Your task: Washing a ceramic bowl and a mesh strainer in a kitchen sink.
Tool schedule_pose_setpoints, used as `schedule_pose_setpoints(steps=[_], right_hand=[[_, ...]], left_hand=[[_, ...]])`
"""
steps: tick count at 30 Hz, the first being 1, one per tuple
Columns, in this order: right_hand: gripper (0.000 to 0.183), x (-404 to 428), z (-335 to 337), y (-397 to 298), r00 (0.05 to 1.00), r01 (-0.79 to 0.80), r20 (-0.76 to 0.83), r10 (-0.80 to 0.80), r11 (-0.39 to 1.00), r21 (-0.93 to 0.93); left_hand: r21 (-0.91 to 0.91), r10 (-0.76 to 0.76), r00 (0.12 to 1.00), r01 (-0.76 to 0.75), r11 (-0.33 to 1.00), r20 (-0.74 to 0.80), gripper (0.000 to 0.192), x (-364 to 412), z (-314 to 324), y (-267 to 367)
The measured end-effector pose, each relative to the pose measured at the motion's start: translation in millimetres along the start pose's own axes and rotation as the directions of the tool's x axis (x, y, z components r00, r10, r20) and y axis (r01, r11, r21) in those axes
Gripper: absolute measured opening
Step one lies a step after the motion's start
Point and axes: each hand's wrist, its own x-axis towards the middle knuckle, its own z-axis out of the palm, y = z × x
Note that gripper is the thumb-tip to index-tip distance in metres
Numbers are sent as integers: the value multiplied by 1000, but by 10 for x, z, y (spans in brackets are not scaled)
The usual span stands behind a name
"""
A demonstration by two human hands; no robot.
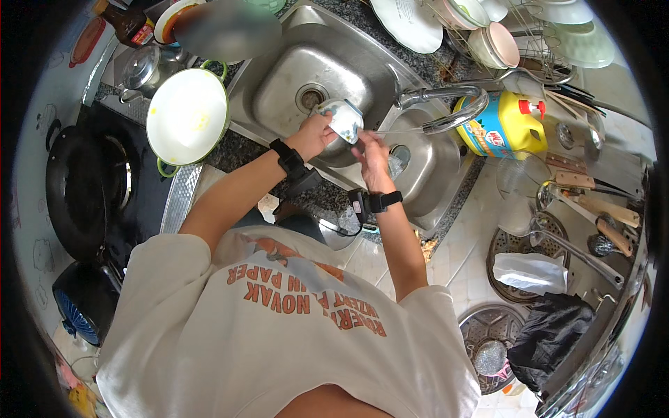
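A small white bowl [342, 121] with a blue floral pattern is tilted on its side above the divider between the two sink basins. My left hand [313, 137] grips it by the near side. Close to its right edge is my right hand [375, 157], blurred at the fingers; whether it grips the edge is unclear. From the curved metal faucet [454, 117] a thin stream of water runs toward the right hand. Below the bowl lies the large steel basin [272, 99] with its drain [312, 98]. Inside the smaller basin [431, 172], clear plastic wrap [395, 166] shows beside my right hand.
Left of the sink stands a white pot [189, 117] with green handles, near a black wok [76, 193] on the stove. A yellow detergent jug [504, 125] is right of the faucet. Bowls [494, 46] fill a wire rack at upper right; utensils [575, 209] hang at right.
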Motion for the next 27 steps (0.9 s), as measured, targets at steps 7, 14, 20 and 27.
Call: schedule_pose_setpoints(steps=[7, 14, 20, 27], right_hand=[[32, 32, -93, 53, 920, -347, 372, 124, 699, 625], [21, -39, -241, -5, 901, -222, 420, -107, 719, 658], [21, -246, -167, -116, 870, 306, 304, -388, 909, 284], [26, -229, -273, -14, 800, 572, 275, -534, 817, -78]], left_hand=[[-55, -15, 1000, 15, 998, 8, 32, -2, 4, -41], [34, -158, 984, 156, 987, 84, 47, 41, 79, -70], [408, -10, 997, -20, 913, 72, 60, 230, 234, -184], [883, 588, 753, -450, 133, 295, 50, -100, 606, -356]])
